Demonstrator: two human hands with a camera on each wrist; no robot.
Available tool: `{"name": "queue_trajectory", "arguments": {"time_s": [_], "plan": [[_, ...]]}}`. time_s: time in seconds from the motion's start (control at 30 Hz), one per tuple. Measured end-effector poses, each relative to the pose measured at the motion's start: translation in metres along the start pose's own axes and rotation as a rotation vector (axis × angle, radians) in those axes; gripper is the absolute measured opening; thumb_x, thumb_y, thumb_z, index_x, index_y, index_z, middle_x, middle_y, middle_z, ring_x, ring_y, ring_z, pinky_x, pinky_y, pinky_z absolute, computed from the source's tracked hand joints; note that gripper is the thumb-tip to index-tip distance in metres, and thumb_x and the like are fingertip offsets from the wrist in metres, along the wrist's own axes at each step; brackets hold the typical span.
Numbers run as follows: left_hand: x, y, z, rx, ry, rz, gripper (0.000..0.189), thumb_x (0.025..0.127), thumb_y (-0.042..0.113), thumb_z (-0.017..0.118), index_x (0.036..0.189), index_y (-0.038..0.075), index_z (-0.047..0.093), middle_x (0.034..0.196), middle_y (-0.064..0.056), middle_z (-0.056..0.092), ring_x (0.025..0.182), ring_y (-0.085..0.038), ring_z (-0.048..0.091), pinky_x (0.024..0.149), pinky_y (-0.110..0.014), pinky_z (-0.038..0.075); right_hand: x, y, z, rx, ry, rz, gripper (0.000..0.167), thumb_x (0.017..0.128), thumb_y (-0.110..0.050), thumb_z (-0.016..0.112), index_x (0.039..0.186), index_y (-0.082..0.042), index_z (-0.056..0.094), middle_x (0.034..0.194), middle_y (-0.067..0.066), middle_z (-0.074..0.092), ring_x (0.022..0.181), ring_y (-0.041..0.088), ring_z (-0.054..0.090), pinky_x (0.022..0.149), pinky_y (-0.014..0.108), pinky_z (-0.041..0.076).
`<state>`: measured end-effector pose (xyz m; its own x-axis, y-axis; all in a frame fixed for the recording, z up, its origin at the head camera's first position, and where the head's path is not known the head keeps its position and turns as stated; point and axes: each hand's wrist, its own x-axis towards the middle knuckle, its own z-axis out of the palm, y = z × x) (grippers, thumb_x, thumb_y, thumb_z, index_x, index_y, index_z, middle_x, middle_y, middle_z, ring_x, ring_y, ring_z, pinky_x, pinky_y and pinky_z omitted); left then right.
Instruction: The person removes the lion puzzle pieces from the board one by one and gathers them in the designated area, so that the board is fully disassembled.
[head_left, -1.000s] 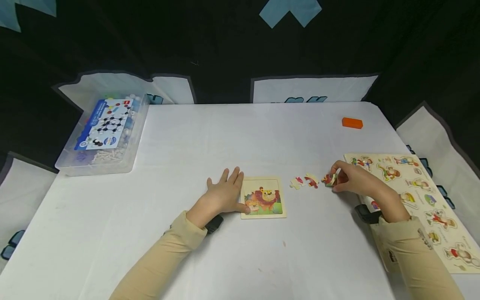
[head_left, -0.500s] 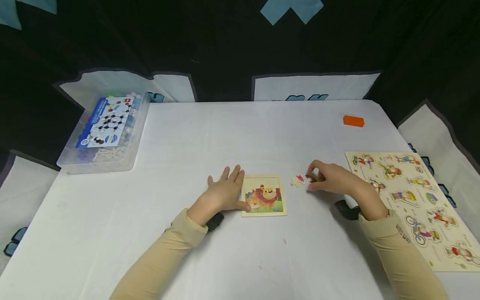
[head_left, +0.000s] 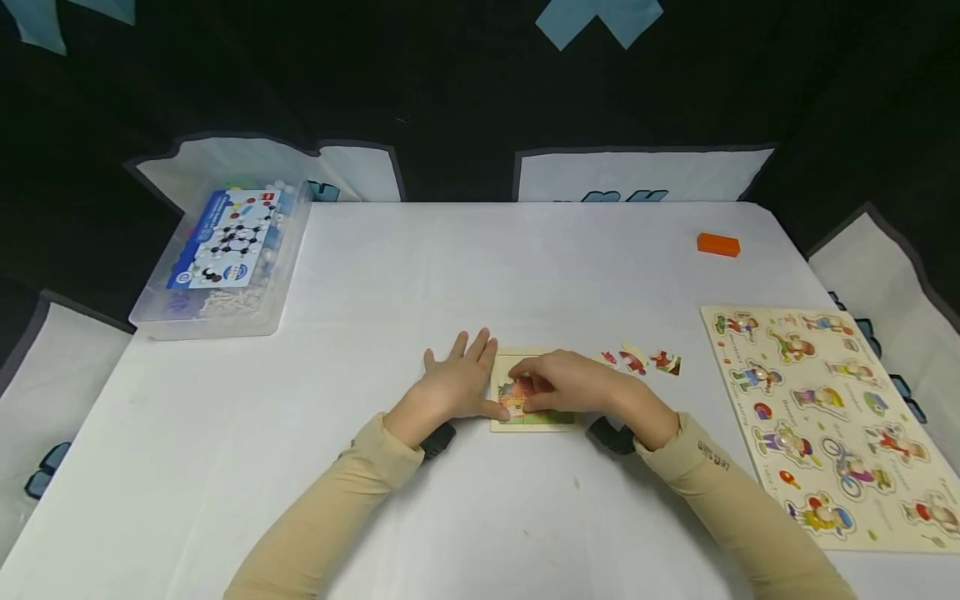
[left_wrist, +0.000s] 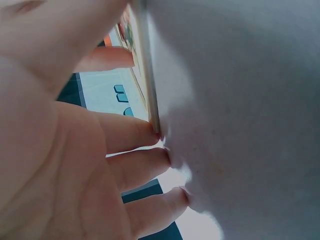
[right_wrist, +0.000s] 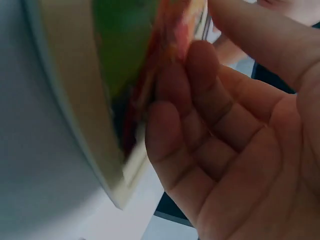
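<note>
A small square wooden jigsaw board (head_left: 540,427) with a lion picture lies in front of me in the head view, partly covered by my right hand. My left hand (head_left: 456,390) lies beside its left edge, fingers spread and thumb over the lower left corner. In the left wrist view, fingertips touch the table along the board's edge (left_wrist: 150,82). Over the picture, my right hand (head_left: 581,382) has curled fingers and pinches a red-orange puzzle piece (right_wrist: 176,30), whose far side is hidden. Loose pieces lie right of the board: a pinkish (head_left: 608,357), a red (head_left: 632,361) and a red-green one (head_left: 665,362).
A large peg puzzle board (head_left: 772,408) with cartoon figures lies at the right. An orange block (head_left: 718,244) sits at the back right. At the back left stands a clear plastic box (head_left: 262,312) with a blue-white booklet (head_left: 225,242) on top. Dark curtains (head_left: 450,92) surround the table.
My right hand leaves the red-green piece on the table, passes over the other loose pieces and moves left onto the lion picture. My left hand keeps its place at the board.
</note>
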<state>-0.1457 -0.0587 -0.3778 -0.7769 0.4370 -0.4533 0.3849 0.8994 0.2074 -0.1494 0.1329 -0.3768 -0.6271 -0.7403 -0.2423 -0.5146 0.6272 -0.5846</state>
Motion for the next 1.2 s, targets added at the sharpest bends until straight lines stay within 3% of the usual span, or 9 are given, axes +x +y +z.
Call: {"name": "queue_trajectory", "arguments": {"time_s": [0.27, 0.53, 0.9, 1.2], "plan": [[0.002, 0.001, 0.001, 0.001, 0.004, -0.006, 0.106, 0.071, 0.061, 0.062, 0.146, 0.007, 0.011, 0.151, -0.009, 0.0, 0.135, -0.033, 0.002, 0.094, -0.066, 0.017, -0.001, 0.003, 0.008, -0.017, 0.053, 0.001, 0.042, 0.082, -0.02, 0.069, 0.119, -0.007, 0.053, 0.074, -0.007, 0.05, 0.063, 0.008, 0.044, 0.06, 0.025, 0.039], [0.0, 0.002, -0.001, 0.021, 0.002, -0.002, 0.105, 0.071, 0.062, 0.061, 0.146, 0.007, 0.011, 0.15, -0.01, 0.001, 0.135, -0.034, 0.003, 0.093, -0.066, 0.018, -0.006, 0.008, 0.012, 0.051, 0.168, -0.069, 0.035, 0.08, -0.012, 0.07, 0.112, -0.013, 0.056, 0.098, 0.001, 0.05, 0.072, 0.01, 0.049, 0.066, 0.026, 0.044], [-0.001, 0.003, 0.0, 0.014, 0.024, 0.004, 0.104, 0.072, 0.06, 0.063, 0.145, 0.006, 0.014, 0.15, -0.01, 0.004, 0.135, -0.034, 0.005, 0.092, -0.067, 0.019, -0.001, 0.009, 0.011, 0.126, 0.158, -0.12, 0.021, 0.084, -0.004, 0.064, 0.102, -0.011, 0.056, 0.079, -0.003, 0.056, 0.066, 0.009, 0.051, 0.062, 0.025, 0.045], [0.0, 0.003, 0.001, 0.015, 0.019, 0.003, 0.104, 0.072, 0.061, 0.062, 0.146, 0.007, 0.013, 0.151, -0.009, 0.003, 0.135, -0.033, 0.004, 0.093, -0.066, 0.019, -0.004, 0.015, 0.006, 0.146, 0.173, -0.093, 0.023, 0.086, -0.009, 0.063, 0.108, -0.011, 0.06, 0.076, -0.006, 0.057, 0.064, 0.006, 0.051, 0.061, 0.026, 0.045]]}}
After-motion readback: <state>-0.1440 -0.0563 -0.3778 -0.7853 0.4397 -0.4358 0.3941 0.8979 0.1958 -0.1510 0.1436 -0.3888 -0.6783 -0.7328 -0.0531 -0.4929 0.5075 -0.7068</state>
